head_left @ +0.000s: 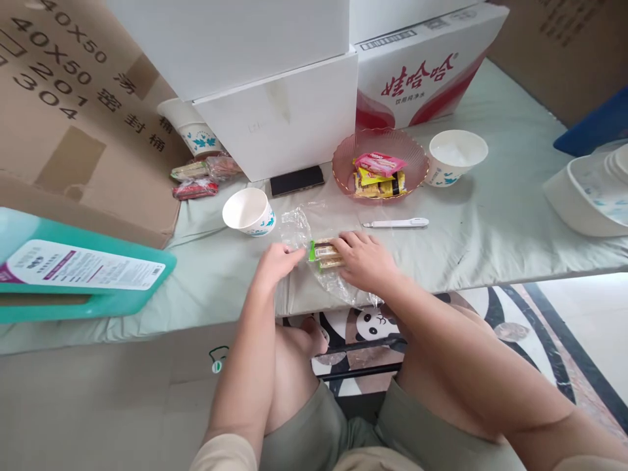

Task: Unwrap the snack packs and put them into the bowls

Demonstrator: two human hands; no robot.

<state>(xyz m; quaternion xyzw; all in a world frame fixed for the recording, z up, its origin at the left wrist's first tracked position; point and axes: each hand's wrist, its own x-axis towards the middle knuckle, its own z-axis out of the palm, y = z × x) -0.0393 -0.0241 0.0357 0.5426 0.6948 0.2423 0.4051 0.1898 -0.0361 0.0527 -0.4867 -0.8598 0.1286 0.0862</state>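
Two wrapped snack bars (324, 251) with green ends lie side by side on a clear plastic bag (338, 288) near the front of the table. My right hand (366, 260) rests over their right ends with its fingers closed on them. Just left of the bars, my left hand (280, 263) is closed at the bag's edge, thumb pointing toward the green ends. Clear film (295, 226) spreads out behind its fingertips. A white paper cup (250, 212) stands behind my left hand. A white utility knife (396, 224) lies behind my right hand.
A pink glass bowl (338, 171) holds packaged snacks, with another paper cup (457, 157) beside it. A black phone (297, 180) lies before stacked white boxes (294, 104). A large teal jug (147, 261) stands left; a white container (583, 196) sits right. The table's front edge is close.
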